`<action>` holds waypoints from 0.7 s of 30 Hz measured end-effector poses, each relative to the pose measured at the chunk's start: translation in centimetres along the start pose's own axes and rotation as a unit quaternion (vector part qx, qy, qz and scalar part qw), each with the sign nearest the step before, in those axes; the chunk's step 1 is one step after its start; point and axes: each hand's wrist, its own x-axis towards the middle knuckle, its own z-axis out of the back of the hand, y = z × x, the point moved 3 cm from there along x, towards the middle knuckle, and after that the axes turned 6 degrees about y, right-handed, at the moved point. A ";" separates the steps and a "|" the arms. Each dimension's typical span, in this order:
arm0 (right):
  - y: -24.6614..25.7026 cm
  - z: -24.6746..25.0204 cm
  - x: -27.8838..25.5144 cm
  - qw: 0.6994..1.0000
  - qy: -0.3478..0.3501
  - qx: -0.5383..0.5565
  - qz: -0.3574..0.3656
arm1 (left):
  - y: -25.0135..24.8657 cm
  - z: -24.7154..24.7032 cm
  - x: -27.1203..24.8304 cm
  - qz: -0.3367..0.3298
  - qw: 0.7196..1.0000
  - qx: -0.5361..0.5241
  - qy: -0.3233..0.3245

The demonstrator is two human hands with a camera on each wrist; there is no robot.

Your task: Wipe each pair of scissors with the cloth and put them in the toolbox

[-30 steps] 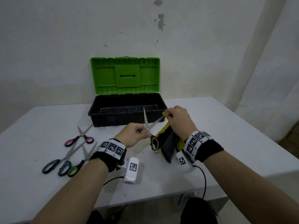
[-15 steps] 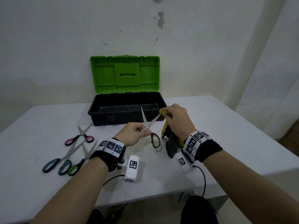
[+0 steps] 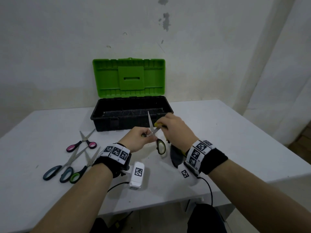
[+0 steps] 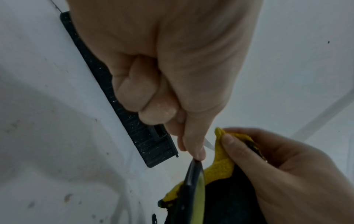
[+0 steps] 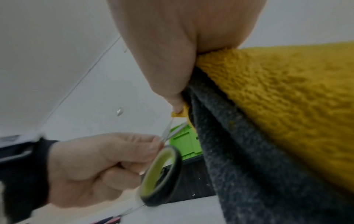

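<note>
Head view: right hand [image 3: 176, 130] has slid its pinched cloth [image 3: 175, 157] down the blade toward left hand [image 3: 139, 138] gripping open scissors [image 3: 154, 133]; wiping continues.

An open toolbox [image 3: 117, 118] stands at the back of the tabletop [image 3: 235, 140], its lid [image 3: 128, 78] upright against the wall behind. Before it, the left hand [image 3: 139, 140] holds a pair of scissors [image 3: 154, 132] above the tabletop, with the right hand [image 3: 176, 130] and cloth [image 3: 175, 157] just to their right. Three more pairs of scissors [image 3: 72, 158] lie together on the tabletop to the left.
</note>
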 end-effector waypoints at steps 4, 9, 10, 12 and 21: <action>-0.2 -1.0 -0.6 1.000 0.006 0.004 0.021 | -0.4 -0.1 -0.3 -0.004 0.999 -0.048 0.003; -3.6 1.1 0.1 0.989 -0.111 0.055 -0.078 | 0.1 0.1 -0.8 0.011 0.999 -0.051 0.014; -3.2 1.2 -0.1 0.990 -0.118 0.063 -0.052 | 0.1 0.1 -0.9 0.016 0.997 -0.069 0.018; -1.7 0.6 -1.1 0.991 -0.104 0.066 0.045 | -0.2 -0.1 -0.9 0.026 0.992 -0.120 0.021; -2.2 1.0 -0.6 0.993 -0.097 0.038 0.053 | -0.9 -0.4 -1.1 0.025 0.989 -0.145 0.031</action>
